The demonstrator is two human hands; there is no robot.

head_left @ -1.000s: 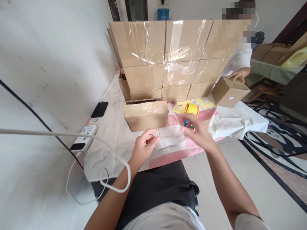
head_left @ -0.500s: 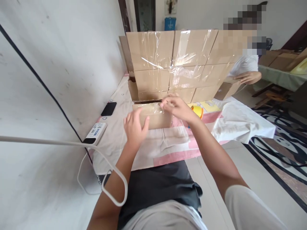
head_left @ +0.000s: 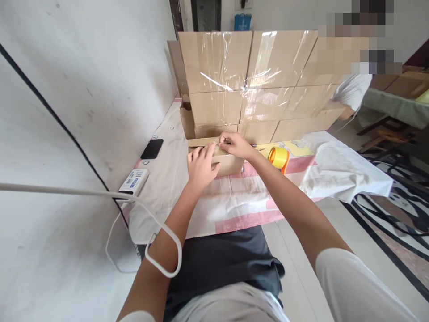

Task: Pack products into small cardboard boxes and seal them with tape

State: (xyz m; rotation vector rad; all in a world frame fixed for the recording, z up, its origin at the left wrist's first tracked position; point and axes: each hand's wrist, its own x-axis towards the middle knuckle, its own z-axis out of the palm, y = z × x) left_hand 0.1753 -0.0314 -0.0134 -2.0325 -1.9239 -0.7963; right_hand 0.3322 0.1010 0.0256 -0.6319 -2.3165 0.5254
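Observation:
A small cardboard box [head_left: 229,165] lies on the cloth-covered table in front of me, with a shiny patch like clear tape on its top. Across the box's upper left part rests my left hand [head_left: 202,166], fingers laid over the top and thumb apart on the near side. My right hand [head_left: 233,145] is over the right part of the top, thumb and fingertips pinched together beside the left fingertips. Whatever is in that pinch is too small to make out. To the right stands a yellow and orange tape roll [head_left: 279,158].
Behind the box rises a wall of taped cardboard boxes [head_left: 217,107]. A black phone [head_left: 152,149] and a white box-like device [head_left: 134,182] lie left on the table [head_left: 241,201]. A white cable [head_left: 77,190] loops over my left forearm. Another person [head_left: 353,91] is behind, at right.
My left hand has moved right and settled on the box top. The right hand has come in toward it, fingers pinched. The other person's hand has moved lower behind the boxes.

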